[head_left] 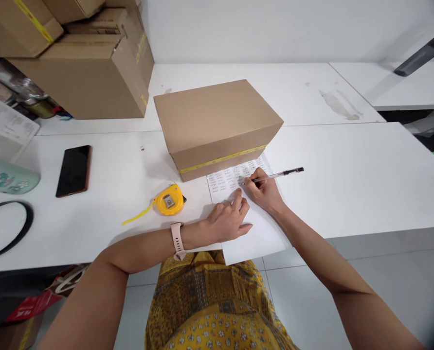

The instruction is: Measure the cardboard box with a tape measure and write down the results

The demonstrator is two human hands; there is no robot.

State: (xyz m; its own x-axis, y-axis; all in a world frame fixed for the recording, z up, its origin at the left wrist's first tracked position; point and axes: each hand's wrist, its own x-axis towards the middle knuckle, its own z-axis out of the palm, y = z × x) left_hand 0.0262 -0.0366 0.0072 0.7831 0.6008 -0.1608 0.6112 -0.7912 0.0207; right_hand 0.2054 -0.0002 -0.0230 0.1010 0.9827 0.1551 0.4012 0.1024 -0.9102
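Note:
A pen (284, 173) with a clear barrel and dark end is gripped in my right hand (264, 192), its tip down at the written rows on a white sheet of paper (253, 228). Beside it my left hand (228, 218) rests on the sheet with its fingers apart, holding nothing. Handwriting fills the upper part of the paper, and the lower end hangs over the table edge. A closed cardboard box (219, 121) with yellow tape covers part of the paper's far end. Left of my hands lies a yellow tape measure (169, 200) with its yellow strap stretched out.
A black phone (74, 171) lies on the white table (348, 184). Left of it are a mint-green bottle (10, 176) and a black band (27, 218). Stacked cardboard boxes (89, 78) stand at the back left. A dark bar (424, 51) slants at the far right.

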